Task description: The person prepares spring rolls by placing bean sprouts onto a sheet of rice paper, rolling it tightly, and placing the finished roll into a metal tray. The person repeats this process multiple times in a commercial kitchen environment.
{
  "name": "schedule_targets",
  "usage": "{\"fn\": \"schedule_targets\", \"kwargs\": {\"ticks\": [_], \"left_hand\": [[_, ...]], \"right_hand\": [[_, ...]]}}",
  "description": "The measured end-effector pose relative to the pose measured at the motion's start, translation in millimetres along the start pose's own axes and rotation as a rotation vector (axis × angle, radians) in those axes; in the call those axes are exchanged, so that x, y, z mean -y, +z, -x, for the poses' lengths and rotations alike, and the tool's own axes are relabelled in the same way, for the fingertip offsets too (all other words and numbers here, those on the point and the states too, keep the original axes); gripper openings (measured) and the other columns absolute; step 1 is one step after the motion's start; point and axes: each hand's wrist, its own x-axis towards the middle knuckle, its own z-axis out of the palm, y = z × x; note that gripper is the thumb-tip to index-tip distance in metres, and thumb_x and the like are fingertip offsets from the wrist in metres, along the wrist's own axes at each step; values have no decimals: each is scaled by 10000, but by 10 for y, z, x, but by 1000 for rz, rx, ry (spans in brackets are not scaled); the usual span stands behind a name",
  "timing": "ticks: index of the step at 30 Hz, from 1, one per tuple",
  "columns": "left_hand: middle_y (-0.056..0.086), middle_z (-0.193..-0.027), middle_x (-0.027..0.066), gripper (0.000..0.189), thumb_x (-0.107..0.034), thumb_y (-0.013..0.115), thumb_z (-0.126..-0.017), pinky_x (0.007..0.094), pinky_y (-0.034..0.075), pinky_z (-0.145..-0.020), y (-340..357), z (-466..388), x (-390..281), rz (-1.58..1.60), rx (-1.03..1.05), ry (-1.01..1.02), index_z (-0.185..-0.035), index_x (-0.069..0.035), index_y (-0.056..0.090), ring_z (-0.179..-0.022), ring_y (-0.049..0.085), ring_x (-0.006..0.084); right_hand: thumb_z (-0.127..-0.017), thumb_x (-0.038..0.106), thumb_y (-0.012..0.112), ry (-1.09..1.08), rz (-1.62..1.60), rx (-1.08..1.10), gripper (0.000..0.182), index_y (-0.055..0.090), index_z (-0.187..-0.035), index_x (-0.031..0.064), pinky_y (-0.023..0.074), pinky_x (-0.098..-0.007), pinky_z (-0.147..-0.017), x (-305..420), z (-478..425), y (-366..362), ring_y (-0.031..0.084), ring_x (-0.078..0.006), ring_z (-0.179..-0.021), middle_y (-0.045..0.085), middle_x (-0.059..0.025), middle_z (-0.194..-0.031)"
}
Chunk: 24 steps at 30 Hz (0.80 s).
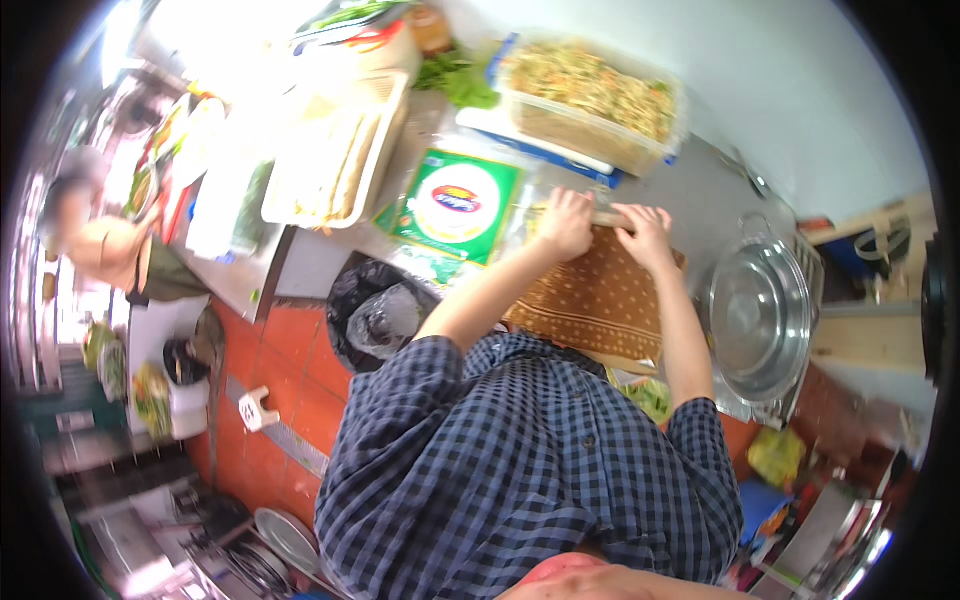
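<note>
My left hand (568, 223) and my right hand (645, 231) are side by side at the far end of a brown patterned cloth (592, 300). Between them lies a slim, pale roll (613, 220), its ends covered by my fingers. Both hands grip it, thumbs towards me. A green packet with a round white label (461, 204), bearing writing, lies in clear plastic left of my left hand. Beyond the hands stands a clear plastic tub of shredded filling (592, 94). Farther left, a cream plastic basket (386, 135) holds several long pale rolls (346, 165).
A large metal basin (757, 322) sits to the right. A bin lined with black plastic (345, 307) stands below the counter's edge, left of me. Green leaves (465, 81) lie near the wall. Another person (112, 240) is at the far left. A small white stool (257, 409) is on the red-tiled floor.
</note>
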Motion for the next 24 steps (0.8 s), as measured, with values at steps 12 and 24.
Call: {"fn": "schedule_targets", "kwargs": {"ticks": [12, 24], "left_hand": [[581, -982, 153, 340, -192, 640, -809, 380, 454, -807, -1623, 662, 957, 431, 201, -287, -1093, -51, 515, -924, 580, 302], [574, -1118, 212, 358, -291, 450, -923, 448, 430, -881, -1560, 1441, 3326, -453, -148, -778, -1174, -47, 525, -1071, 525, 385]], "right_hand": [[-812, 142, 651, 148, -808, -52, 624, 366, -1366, 98, 417, -299, -881, 236, 47, -499, 533, -128, -961, 573, -59, -1085], [-839, 73, 600, 261, -761, 14, 300, 572, -1134, 28, 459, -229, -747, 101, 500, -402, 569, -108, -847, 566, -65, -1040]]}}
